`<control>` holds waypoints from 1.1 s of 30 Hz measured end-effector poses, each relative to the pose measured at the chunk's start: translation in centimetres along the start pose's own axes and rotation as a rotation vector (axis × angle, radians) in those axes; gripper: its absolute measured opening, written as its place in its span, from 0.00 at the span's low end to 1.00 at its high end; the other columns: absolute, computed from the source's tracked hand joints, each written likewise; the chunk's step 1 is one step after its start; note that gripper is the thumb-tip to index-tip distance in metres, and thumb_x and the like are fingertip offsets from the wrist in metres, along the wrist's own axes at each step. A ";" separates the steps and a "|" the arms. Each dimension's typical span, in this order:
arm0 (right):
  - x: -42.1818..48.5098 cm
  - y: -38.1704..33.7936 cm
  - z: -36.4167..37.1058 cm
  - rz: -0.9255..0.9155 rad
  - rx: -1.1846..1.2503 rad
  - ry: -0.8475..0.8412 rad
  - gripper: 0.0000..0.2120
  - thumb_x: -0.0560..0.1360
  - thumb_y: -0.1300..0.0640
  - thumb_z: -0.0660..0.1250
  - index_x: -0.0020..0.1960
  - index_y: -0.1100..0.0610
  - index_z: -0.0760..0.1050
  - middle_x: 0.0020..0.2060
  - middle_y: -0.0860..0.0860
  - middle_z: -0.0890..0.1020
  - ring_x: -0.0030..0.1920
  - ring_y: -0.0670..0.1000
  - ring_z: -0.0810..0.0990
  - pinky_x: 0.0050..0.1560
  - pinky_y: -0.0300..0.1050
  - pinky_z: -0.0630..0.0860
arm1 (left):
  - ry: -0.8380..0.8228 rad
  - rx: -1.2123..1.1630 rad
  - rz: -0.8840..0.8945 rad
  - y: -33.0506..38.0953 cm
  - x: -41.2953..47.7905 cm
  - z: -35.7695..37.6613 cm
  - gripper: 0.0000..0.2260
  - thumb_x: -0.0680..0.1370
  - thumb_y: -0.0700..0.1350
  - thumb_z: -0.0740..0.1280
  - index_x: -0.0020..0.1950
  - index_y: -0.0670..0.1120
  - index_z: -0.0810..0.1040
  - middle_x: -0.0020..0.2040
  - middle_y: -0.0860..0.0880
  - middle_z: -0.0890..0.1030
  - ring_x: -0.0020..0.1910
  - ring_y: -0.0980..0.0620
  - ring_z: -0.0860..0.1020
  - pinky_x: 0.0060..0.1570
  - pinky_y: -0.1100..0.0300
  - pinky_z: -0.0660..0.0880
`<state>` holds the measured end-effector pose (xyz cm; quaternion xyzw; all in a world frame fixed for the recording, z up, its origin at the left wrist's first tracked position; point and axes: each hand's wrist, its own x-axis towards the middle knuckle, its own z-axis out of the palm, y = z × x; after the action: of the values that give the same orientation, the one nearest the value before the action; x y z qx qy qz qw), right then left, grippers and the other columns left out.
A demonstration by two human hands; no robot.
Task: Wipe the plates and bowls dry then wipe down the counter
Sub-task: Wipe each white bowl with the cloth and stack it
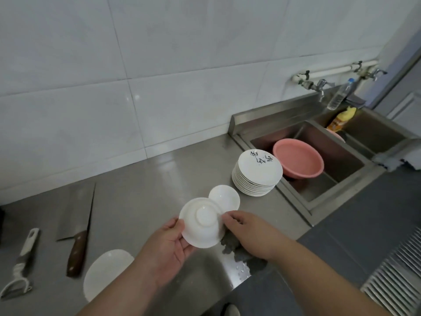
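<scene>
My left hand (pixel 168 245) grips a small white bowl (pixel 202 224) by its rim, held upside down above the steel counter (pixel 141 197). My right hand (pixel 248 233) pinches the bowl's right edge while a grey cloth (pixel 234 245) is bunched under its palm. Just behind the held bowl, another small white bowl (pixel 224 198) sits upright on the counter. A tall stack of white plates (pixel 256 176) with black writing on the top one stands by the sink edge. A single white plate (pixel 104 274) lies near the counter's front edge, partly hidden by my left forearm.
A cleaver (pixel 76 224) with a brown handle and a peeler (pixel 20 263) lie on the counter's left. The sink (pixel 319 185) at the right holds a pink basin (pixel 298 157). Taps, a clear bottle (pixel 340 94) and a yellow bottle (pixel 341 118) stand behind it.
</scene>
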<state>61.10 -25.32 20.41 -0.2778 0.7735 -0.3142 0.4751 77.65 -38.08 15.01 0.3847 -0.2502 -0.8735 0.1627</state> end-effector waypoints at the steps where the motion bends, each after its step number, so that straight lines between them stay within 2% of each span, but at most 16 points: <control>1: 0.2 0.6 -0.1 0.027 0.011 0.027 0.21 0.84 0.39 0.57 0.55 0.56 0.76 0.40 0.56 0.87 0.36 0.62 0.85 0.44 0.61 0.84 | 0.003 0.024 -0.003 -0.4 0.3 0.1 0.12 0.86 0.41 0.58 0.67 0.40 0.76 0.60 0.41 0.85 0.57 0.44 0.85 0.58 0.46 0.79; 3: 0.6 1.5 -0.5 0.078 0.036 0.072 0.23 0.85 0.39 0.54 0.55 0.58 0.75 0.39 0.57 0.87 0.31 0.58 0.82 0.41 0.56 0.83 | 0.029 0.094 0.010 -1.1 1.1 0.3 0.11 0.86 0.42 0.60 0.65 0.40 0.77 0.58 0.41 0.85 0.55 0.44 0.85 0.57 0.47 0.78; 5: 1.1 2.2 -0.9 0.091 0.089 0.115 0.23 0.86 0.39 0.54 0.55 0.58 0.75 0.38 0.57 0.87 0.30 0.58 0.81 0.40 0.55 0.84 | 0.111 0.213 0.026 -1.9 1.8 0.9 0.10 0.84 0.44 0.65 0.61 0.43 0.81 0.54 0.45 0.86 0.52 0.47 0.84 0.53 0.51 0.77; 7: 2.0 3.0 -1.3 0.094 0.141 0.163 0.22 0.86 0.40 0.53 0.55 0.58 0.75 0.38 0.57 0.87 0.30 0.57 0.81 0.40 0.56 0.84 | 0.240 0.327 0.054 -2.6 2.6 1.5 0.07 0.83 0.46 0.68 0.56 0.46 0.84 0.42 0.49 0.81 0.42 0.51 0.77 0.45 0.55 0.72; 9: 2.8 3.3 -1.8 0.106 0.195 0.182 0.21 0.86 0.40 0.52 0.55 0.55 0.75 0.38 0.56 0.87 0.31 0.57 0.81 0.40 0.56 0.83 | 0.293 0.379 0.101 -3.1 3.6 2.2 0.06 0.83 0.45 0.68 0.53 0.46 0.85 0.36 0.49 0.75 0.37 0.52 0.71 0.39 0.57 0.69; 13: 4.4 4.1 -3.6 0.132 0.264 0.167 0.17 0.85 0.41 0.54 0.55 0.51 0.76 0.39 0.57 0.87 0.31 0.56 0.81 0.30 0.43 0.77 | 0.288 0.387 0.172 -3.3 5.3 4.5 0.14 0.85 0.47 0.63 0.50 0.42 0.84 0.39 0.46 0.79 0.38 0.50 0.74 0.37 0.55 0.71; 15: 5.7 5.1 -4.6 0.106 0.300 0.168 0.11 0.84 0.46 0.60 0.54 0.52 0.75 0.41 0.59 0.87 0.32 0.56 0.82 0.31 0.43 0.75 | 0.301 0.472 0.209 -3.3 6.2 5.1 0.15 0.86 0.49 0.61 0.50 0.43 0.85 0.41 0.45 0.82 0.40 0.49 0.76 0.41 0.52 0.74; 17: 7.4 6.1 -5.6 0.051 0.230 0.212 0.05 0.81 0.50 0.65 0.56 0.48 0.76 0.43 0.54 0.87 0.37 0.55 0.85 0.39 0.45 0.77 | 0.266 0.637 0.247 -3.2 7.1 5.4 0.13 0.85 0.46 0.62 0.50 0.47 0.86 0.44 0.44 0.84 0.41 0.50 0.78 0.45 0.51 0.77; 19: 9.0 6.7 -6.6 0.014 0.085 0.236 0.08 0.81 0.52 0.67 0.59 0.46 0.76 0.46 0.48 0.85 0.43 0.49 0.84 0.42 0.42 0.76 | 0.255 0.779 0.254 -3.1 8.3 5.6 0.12 0.84 0.42 0.63 0.48 0.48 0.86 0.43 0.47 0.86 0.39 0.53 0.79 0.45 0.53 0.79; 20: 9.7 6.7 -7.1 0.005 0.024 0.233 0.08 0.81 0.53 0.67 0.59 0.48 0.77 0.45 0.47 0.85 0.43 0.47 0.84 0.41 0.40 0.76 | 0.280 0.840 0.249 -3.1 9.0 5.7 0.12 0.83 0.41 0.64 0.47 0.48 0.86 0.41 0.49 0.86 0.38 0.53 0.80 0.44 0.53 0.80; 23: 12.6 7.6 -8.5 -0.009 -0.168 0.204 0.05 0.80 0.50 0.68 0.52 0.50 0.80 0.40 0.47 0.85 0.40 0.47 0.84 0.43 0.43 0.78 | 0.405 1.026 0.237 -3.6 12.1 6.0 0.08 0.81 0.43 0.66 0.49 0.48 0.86 0.37 0.51 0.84 0.38 0.51 0.81 0.40 0.53 0.81; 25: 14.2 8.0 -8.7 -0.001 -0.299 0.202 0.09 0.80 0.46 0.67 0.47 0.51 0.80 0.38 0.47 0.84 0.41 0.48 0.83 0.47 0.46 0.80 | 0.470 1.117 0.253 -3.8 13.7 5.7 0.06 0.80 0.45 0.69 0.53 0.49 0.85 0.40 0.53 0.84 0.40 0.51 0.82 0.43 0.55 0.81; 27: 16.1 8.5 -9.3 -0.013 -0.418 0.176 0.15 0.80 0.43 0.64 0.42 0.53 0.77 0.36 0.49 0.83 0.41 0.51 0.82 0.46 0.47 0.80 | 0.536 1.163 0.268 -3.9 15.3 6.0 0.04 0.78 0.46 0.71 0.52 0.51 0.82 0.43 0.54 0.83 0.43 0.53 0.81 0.46 0.57 0.79; 30: 18.7 8.5 -10.1 -0.036 -0.493 0.148 0.19 0.80 0.44 0.63 0.37 0.55 0.71 0.34 0.49 0.78 0.41 0.53 0.80 0.42 0.47 0.75 | 0.610 1.210 0.286 -3.7 17.0 6.4 0.03 0.77 0.46 0.73 0.49 0.52 0.80 0.42 0.56 0.81 0.41 0.56 0.78 0.41 0.62 0.71; 33: 20.3 8.6 -10.5 -0.049 -0.603 0.084 0.19 0.82 0.44 0.60 0.37 0.53 0.70 0.38 0.49 0.78 0.46 0.55 0.79 0.44 0.45 0.70 | 0.641 1.270 0.289 -3.9 18.1 6.4 0.03 0.76 0.46 0.72 0.48 0.52 0.80 0.40 0.57 0.79 0.40 0.57 0.77 0.39 0.63 0.69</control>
<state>42.47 -32.21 6.31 -0.4119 0.8439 -0.0929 0.3310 60.72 -41.49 5.82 0.6051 -0.6976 -0.3737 0.0868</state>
